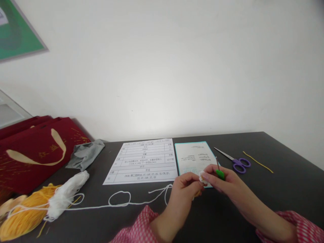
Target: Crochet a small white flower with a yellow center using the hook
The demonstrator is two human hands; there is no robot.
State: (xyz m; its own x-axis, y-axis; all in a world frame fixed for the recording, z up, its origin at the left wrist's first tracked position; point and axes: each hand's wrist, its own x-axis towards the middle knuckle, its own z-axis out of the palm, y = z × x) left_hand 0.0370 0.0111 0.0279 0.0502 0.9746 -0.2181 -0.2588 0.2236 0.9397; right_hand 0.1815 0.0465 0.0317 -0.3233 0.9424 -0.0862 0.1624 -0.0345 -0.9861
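Note:
Near the front of the dark table, both hands meet over a small white crochet piece (203, 178). My left hand (183, 192) is closed on the piece, with a bit of yellow yarn (197, 194) showing below its fingers. From the other side, my right hand (227, 180) pinches close to the piece's edge. A crochet hook (220, 174) with a green handle is held in that right hand, its thin shaft pointing up. Fingers hide part of the piece. White yarn (141, 203) runs left from my left hand, loosely looped, to a white skein (67, 194).
A yellow skein (29, 214) lies beside the white one. Behind them are red gift bags (37, 148) and a grey pouch (87, 155). A printed sheet (144, 165) and a blue-edged booklet (193, 157) lie ahead. Purple-handled scissors (239, 164) and a yellow strand (258, 162) rest at right.

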